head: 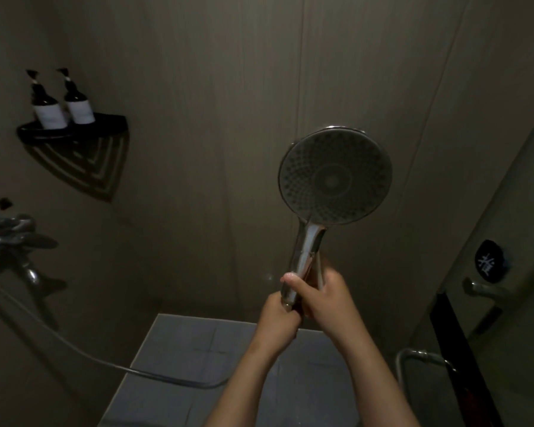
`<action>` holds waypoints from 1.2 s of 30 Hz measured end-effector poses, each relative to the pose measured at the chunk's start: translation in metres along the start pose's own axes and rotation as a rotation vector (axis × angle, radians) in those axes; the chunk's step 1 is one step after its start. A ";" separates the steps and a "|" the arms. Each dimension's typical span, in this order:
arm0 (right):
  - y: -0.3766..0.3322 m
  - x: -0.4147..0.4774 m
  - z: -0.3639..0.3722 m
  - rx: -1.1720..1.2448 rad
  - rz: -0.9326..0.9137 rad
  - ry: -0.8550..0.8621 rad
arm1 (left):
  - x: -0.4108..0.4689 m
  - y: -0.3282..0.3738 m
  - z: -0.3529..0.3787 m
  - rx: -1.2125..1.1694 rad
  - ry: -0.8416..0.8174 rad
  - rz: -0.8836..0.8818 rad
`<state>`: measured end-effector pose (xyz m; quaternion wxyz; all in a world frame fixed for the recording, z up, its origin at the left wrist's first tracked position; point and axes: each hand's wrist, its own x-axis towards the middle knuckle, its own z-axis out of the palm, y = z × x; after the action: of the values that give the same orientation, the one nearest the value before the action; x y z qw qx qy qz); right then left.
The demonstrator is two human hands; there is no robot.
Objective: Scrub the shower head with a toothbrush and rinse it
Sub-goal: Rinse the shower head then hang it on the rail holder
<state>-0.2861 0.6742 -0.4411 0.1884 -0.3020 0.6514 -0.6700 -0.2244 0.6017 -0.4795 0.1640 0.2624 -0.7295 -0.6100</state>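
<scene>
A chrome hand shower head (335, 177) is held upright in front of the tiled wall, its round nozzle face turned toward me. My right hand (324, 295) wraps the lower part of its handle, thumb across the front. Just below and to the left, my left hand (279, 317) is closed around the bottom end of the handle, where the hose (84, 354) joins. No toothbrush is visible. No water comes from the nozzles.
The hose runs left to the chrome mixer tap (10, 238) on the left wall. Two dark pump bottles (64, 103) stand on a black corner shelf (74, 131). The door with its lever handle (483, 289) is at right, a chrome rail (413, 355) below it.
</scene>
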 end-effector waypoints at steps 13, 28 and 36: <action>-0.002 0.005 0.000 -0.095 -0.018 0.097 | -0.011 -0.004 -0.009 0.002 -0.087 0.151; -0.008 -0.001 0.002 -0.143 -0.049 0.167 | -0.024 0.002 -0.013 0.093 -0.049 0.230; -0.008 -0.003 -0.002 -0.070 -0.074 0.183 | -0.025 0.004 -0.017 0.050 0.012 0.294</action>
<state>-0.2840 0.6787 -0.4339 0.0924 -0.2698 0.6774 -0.6781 -0.1951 0.6029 -0.4705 0.2490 0.1604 -0.7741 -0.5595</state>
